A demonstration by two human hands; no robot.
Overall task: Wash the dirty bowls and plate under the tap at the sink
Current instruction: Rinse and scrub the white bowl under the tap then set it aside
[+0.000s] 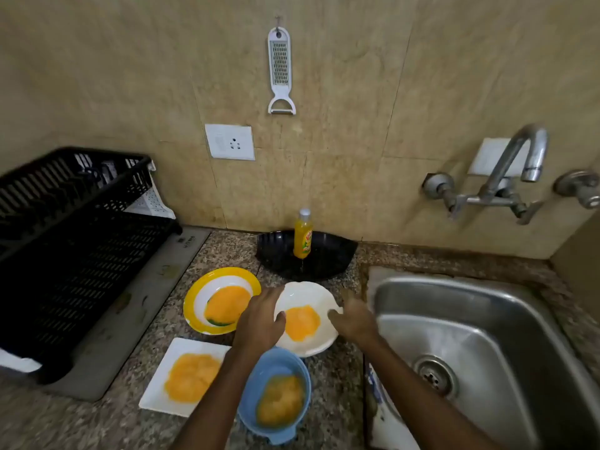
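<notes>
The counter (pixel 328 378) is speckled granite in grey, brown and black. On it, a white bowl (pixel 311 300) carries an orange-yellow smear, as do a blue bowl (pixel 259 375) and a square white plate (pixel 168 362). A fourth bowl (pixel 194 297) is white inside with a yellow rim, a dark green mark and the same orange smear. The tray (pixel 334 254) behind is black, and the bottle (pixel 302 235) on it is yellow with a clear cap and a green and red label. The rack (pixel 65 241) is black slatted plastic. The sink (pixel 487 319) and tap (pixel 519 164) are dull silver. The wall (pixel 130 76) is mottled beige tile; the grater (pixel 281 69) and socket (pixel 230 141) on it are white.
</notes>
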